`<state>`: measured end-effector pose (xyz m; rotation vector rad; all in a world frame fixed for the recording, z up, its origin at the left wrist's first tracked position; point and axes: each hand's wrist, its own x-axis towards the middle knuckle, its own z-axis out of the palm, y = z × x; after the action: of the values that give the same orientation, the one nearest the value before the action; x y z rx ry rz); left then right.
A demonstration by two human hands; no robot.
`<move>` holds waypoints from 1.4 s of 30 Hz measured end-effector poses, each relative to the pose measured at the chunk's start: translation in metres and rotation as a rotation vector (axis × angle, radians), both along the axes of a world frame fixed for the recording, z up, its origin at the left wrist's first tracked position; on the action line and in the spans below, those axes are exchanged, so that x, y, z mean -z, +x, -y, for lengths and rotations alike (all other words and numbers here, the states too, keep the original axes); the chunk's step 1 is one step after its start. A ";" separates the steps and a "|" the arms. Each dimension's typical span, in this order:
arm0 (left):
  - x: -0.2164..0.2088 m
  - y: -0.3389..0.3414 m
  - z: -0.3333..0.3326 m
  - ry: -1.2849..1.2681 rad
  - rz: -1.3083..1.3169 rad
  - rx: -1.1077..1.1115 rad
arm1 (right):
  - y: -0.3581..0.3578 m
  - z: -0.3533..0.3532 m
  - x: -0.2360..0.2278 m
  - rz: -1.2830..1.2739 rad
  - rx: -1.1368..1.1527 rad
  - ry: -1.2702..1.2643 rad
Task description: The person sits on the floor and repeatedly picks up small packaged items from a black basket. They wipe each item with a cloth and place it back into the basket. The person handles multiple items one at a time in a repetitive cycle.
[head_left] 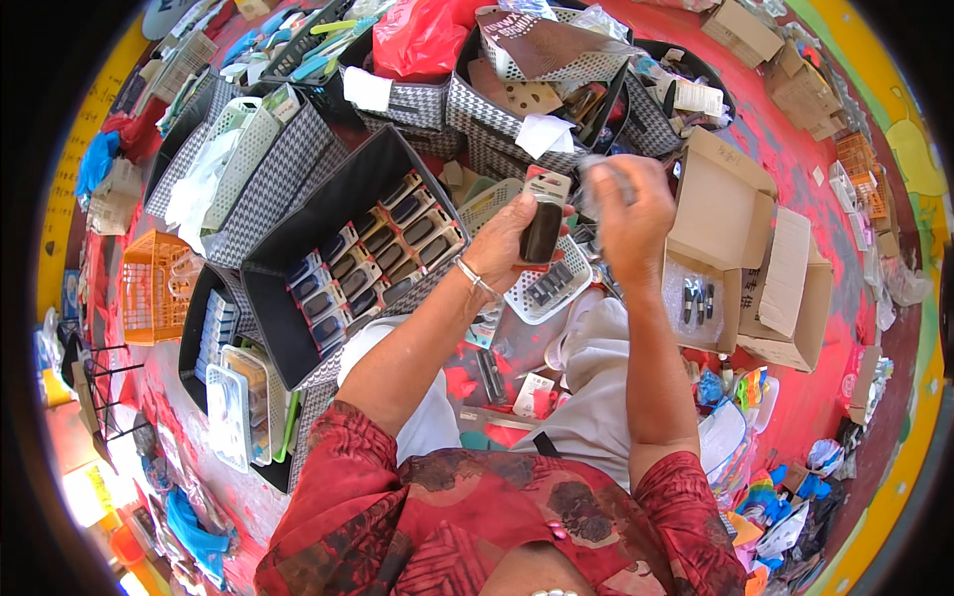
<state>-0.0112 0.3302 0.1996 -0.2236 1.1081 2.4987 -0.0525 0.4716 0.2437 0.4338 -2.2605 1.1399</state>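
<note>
"Red, patched with grey, is the floor (807,199) that carries the containers. What does the left hand hold?"

"The left hand (502,236) grips a carded package (542,233), thumb along its left side and fingers closing behind it. The package, a pale header card with a dark, rounded oblong article, stands nearly upright in view, overlapping the far left edge of a white basket (538,316)."

"And the right hand (636,214)?"

"It is raised just to the right of the package. Its fingers are bent inward upon a blurred greyish piece (594,189); the blur hides what the piece is."

"What does the white basket contain?"

"Dark grey blocks (549,285), grouped about its middle."

"Describe the containers at either side."

"Left: a black bin (328,212), houndstooth on its outer wall, set obliquely; similar carded packages (388,238) lie in rows from its near corner to its right edge. Beyond its left corner stands an orange crate (154,288). Right: an open cardboard box (720,194), its flap turned back from the far edge; small dark-topped articles (699,301) in clear wrap lie inside."

"And at the far side?"

"A red plastic bag (417,35), resting on a houndstooth bin (422,99)."
</note>
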 end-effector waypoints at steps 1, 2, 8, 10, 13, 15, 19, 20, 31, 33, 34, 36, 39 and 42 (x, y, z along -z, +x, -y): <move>0.002 -0.002 0.000 0.006 -0.002 0.032 | 0.004 0.004 0.000 -0.050 -0.124 0.033; 0.005 -0.002 -0.001 0.020 -0.026 0.056 | 0.004 0.008 0.001 -0.038 -0.332 0.142; 0.008 -0.002 0.012 0.115 -0.024 0.102 | 0.001 -0.026 0.006 0.330 -0.245 0.251; 0.005 -0.006 0.011 0.158 -0.012 0.059 | -0.001 -0.037 0.009 0.317 -0.108 0.304; 0.001 -0.009 0.007 0.218 0.049 0.047 | -0.005 -0.039 0.011 0.280 0.072 0.089; 0.001 -0.009 0.004 0.233 0.091 0.048 | -0.006 -0.032 0.010 0.214 0.114 -0.111; 0.008 0.000 -0.006 -0.198 -0.039 0.137 | 0.002 -0.010 0.005 0.112 -0.051 -0.161; 0.011 0.004 -0.014 -0.227 -0.135 0.069 | 0.006 -0.003 0.004 0.085 -0.188 -0.012; 0.012 0.008 -0.005 -0.052 -0.040 0.173 | 0.017 0.008 0.007 0.451 -0.110 0.153; 0.011 0.008 -0.003 -0.076 -0.010 0.193 | 0.018 0.009 0.008 0.379 -0.063 0.033; 0.010 0.008 -0.002 -0.084 -0.008 0.193 | 0.017 0.010 0.007 0.393 -0.058 -0.016; 0.009 0.007 -0.002 0.079 0.013 0.228 | 0.013 0.011 0.005 0.270 0.007 0.004; 0.006 0.006 0.000 0.092 -0.006 0.244 | 0.009 0.008 0.002 0.299 0.000 0.004; 0.000 0.005 -0.003 -0.093 -0.081 0.144 | 0.008 0.006 0.005 0.256 0.008 -0.004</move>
<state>-0.0064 0.3333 0.1992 -0.0655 1.2286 2.3507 -0.0448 0.4660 0.2390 0.2906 -2.4740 1.2573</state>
